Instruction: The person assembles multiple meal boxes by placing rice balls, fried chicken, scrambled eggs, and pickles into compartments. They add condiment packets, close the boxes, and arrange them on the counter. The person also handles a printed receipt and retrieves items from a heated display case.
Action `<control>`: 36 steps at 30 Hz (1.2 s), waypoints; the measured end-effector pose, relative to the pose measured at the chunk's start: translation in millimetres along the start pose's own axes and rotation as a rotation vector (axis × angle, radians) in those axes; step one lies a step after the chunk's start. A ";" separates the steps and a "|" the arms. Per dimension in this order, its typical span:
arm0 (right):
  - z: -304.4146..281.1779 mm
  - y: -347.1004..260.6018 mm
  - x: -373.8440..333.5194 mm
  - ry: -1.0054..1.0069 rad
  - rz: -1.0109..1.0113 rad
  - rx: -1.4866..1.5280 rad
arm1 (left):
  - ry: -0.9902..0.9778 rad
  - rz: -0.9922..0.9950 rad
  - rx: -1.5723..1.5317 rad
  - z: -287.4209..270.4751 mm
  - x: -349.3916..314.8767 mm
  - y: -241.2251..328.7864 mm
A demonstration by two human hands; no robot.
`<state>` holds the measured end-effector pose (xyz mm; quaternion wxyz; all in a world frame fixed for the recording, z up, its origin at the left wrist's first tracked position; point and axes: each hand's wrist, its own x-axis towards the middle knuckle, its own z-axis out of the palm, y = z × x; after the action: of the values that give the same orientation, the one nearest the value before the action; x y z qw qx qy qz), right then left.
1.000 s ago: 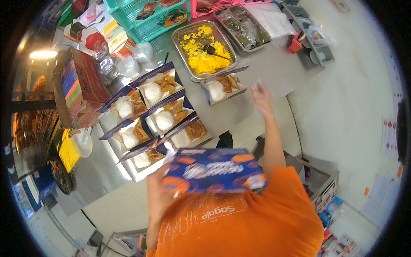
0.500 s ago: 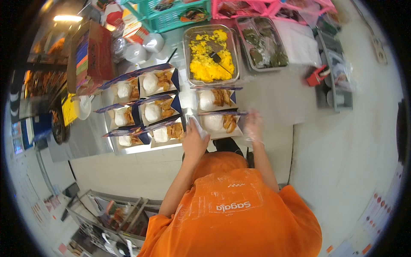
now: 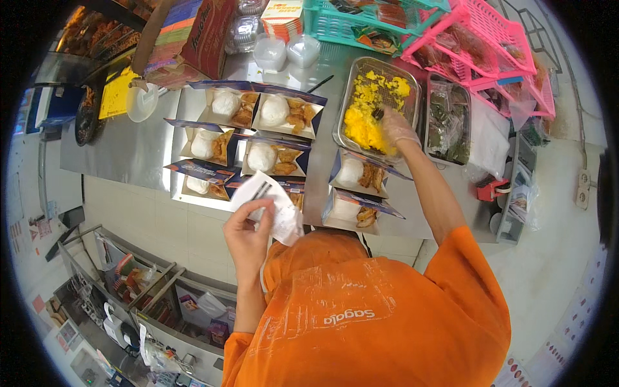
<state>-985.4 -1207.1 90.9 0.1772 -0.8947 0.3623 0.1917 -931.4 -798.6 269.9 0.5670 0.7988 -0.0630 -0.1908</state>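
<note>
A worker in an orange shirt (image 3: 387, 309) pinches white paper (image 3: 281, 218) between the fingers of the left hand (image 3: 250, 231), near open boxes (image 3: 201, 171) of white rice (image 3: 275, 111) on a steel worktop (image 3: 145, 145). The gloved right hand (image 3: 398, 128) meets a black spoon (image 3: 377, 114) in a metal tray (image 3: 342, 109) of yellow food (image 3: 363, 131); whether its fingers are closed cannot be told.
</note>
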 end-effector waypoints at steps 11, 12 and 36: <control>-15.3 -56.6 -24.2 -0.064 0.200 -0.106 | -0.084 0.213 -0.075 -22.0 99.4 -9.6; -15.8 -52.0 -21.9 -0.048 0.180 -0.103 | -0.081 0.213 -0.154 -22.4 104.8 -12.0; -11.2 12.9 8.9 -0.063 0.077 0.459 | -0.460 0.171 -0.260 -70.7 69.4 17.6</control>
<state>-986.3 -1226.0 94.0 0.3800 -0.8099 0.4248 0.1388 -838.9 -764.5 290.2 0.6495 0.6469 -0.2323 -0.3251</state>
